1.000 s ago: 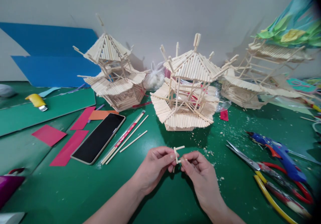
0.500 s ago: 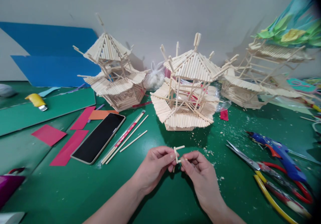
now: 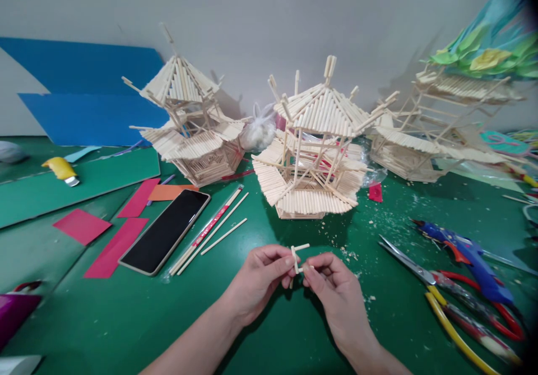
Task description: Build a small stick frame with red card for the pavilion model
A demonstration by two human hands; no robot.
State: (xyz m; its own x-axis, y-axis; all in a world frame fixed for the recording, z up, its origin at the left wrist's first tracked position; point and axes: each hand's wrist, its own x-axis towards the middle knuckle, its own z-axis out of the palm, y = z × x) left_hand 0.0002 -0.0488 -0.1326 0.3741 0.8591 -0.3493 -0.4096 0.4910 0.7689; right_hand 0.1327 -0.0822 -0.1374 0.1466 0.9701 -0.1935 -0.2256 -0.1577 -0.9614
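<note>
Between my hands is a small frame of short wooden stick pieces (image 3: 295, 258). My left hand (image 3: 267, 271) pinches its upright piece between thumb and fingers. My right hand (image 3: 330, 279) closes on the end of its lower crosspiece; part of the frame is hidden behind the fingertips. Just beyond my hands stands a pagoda model (image 3: 313, 201) made of wooden sticks, with a pointed roof and a wide lower eave. Left of my hands lie a loose chopstick (image 3: 224, 236) and a wrapped pair of chopsticks (image 3: 205, 230).
A phone (image 3: 166, 232), red paper pieces (image 3: 82, 225) and a yellow cutter (image 3: 62, 170) lie left. Scissors (image 3: 420, 265), yellow-handled pliers (image 3: 456, 330) and a blue glue gun (image 3: 471, 257) lie right. More stick pagodas stand at the back left (image 3: 197, 134) and back right (image 3: 407, 145).
</note>
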